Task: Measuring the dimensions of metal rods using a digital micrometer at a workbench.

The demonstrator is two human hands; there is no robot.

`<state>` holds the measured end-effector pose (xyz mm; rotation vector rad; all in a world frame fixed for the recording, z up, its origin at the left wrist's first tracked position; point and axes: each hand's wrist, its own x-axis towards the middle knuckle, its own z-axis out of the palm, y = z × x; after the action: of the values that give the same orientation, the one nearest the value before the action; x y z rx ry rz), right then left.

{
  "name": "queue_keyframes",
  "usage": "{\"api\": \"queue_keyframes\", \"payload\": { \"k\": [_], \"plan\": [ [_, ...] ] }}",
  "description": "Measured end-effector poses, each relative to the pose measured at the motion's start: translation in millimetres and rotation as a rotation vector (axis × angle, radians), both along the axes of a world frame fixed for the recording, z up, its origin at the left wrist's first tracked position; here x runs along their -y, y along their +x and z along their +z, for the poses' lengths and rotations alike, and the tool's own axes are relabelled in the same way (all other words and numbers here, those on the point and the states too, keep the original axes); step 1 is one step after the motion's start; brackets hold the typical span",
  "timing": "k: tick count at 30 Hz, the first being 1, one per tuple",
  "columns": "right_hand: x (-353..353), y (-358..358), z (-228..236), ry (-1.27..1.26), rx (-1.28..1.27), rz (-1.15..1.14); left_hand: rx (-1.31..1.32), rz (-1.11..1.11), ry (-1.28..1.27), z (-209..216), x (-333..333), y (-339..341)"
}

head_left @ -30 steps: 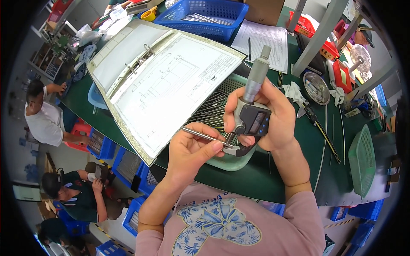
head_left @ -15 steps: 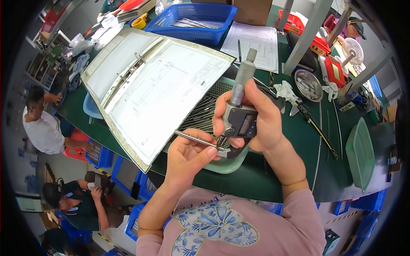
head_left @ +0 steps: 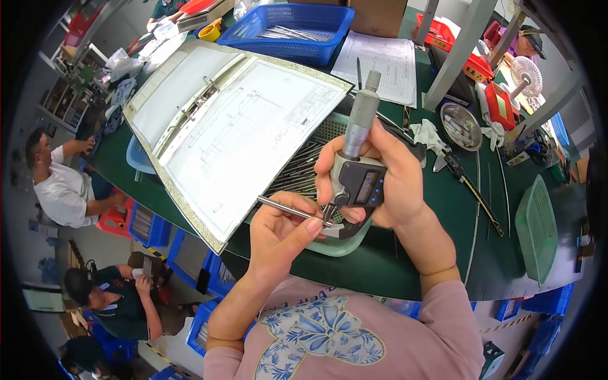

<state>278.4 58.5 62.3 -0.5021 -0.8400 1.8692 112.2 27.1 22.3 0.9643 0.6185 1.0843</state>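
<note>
My right hand [head_left: 399, 171] is closed around a digital micrometer [head_left: 360, 180] with a grey barrel and a dark display body, held upright with its thimble at the top. Between thumb and fingers, my left hand [head_left: 278, 234] pinches a thin metal rod [head_left: 282, 206]. The rod's right end sits at the jaws of the micrometer; whether both jaws touch it is too small to tell. Beneath the hands is a green basket [head_left: 342, 247] of many metal rods [head_left: 294, 171]. An open ring binder [head_left: 234, 126] with a technical drawing lies partly over that basket.
A blue basket [head_left: 285, 31] with rods stands at the back. Right of the hands are a digital caliper [head_left: 472, 190], white gloves [head_left: 427, 136], a round metal dish [head_left: 459, 126] and a green tray [head_left: 535, 231]. A grey post [head_left: 459, 57] rises behind. Other people sit at the left.
Both hands stay in nearly the same place, with the rod still at the micrometer's jaws. The view has shifted slightly. A person in white at the left has changed posture.
</note>
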Motion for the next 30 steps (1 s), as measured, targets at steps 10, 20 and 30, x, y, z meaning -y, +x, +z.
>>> {"api": "queue_keyframes", "payload": {
  "k": [10, 20, 30],
  "plan": [
    [-0.4, 1.2, -1.8, 0.037, 0.029, -0.022, 0.027, -0.015, 0.047, -0.4, -1.0, 0.4],
    [-0.3, -0.2, -3.3, 0.074, 0.098, -0.012, 0.030, -0.018, 0.026, -3.8, -0.3, -1.0],
    [-0.4, -0.7, -2.6, 0.026, -0.009, 0.028, 0.029, -0.009, 0.028, -3.2, -2.4, -1.5]
  ]
}}
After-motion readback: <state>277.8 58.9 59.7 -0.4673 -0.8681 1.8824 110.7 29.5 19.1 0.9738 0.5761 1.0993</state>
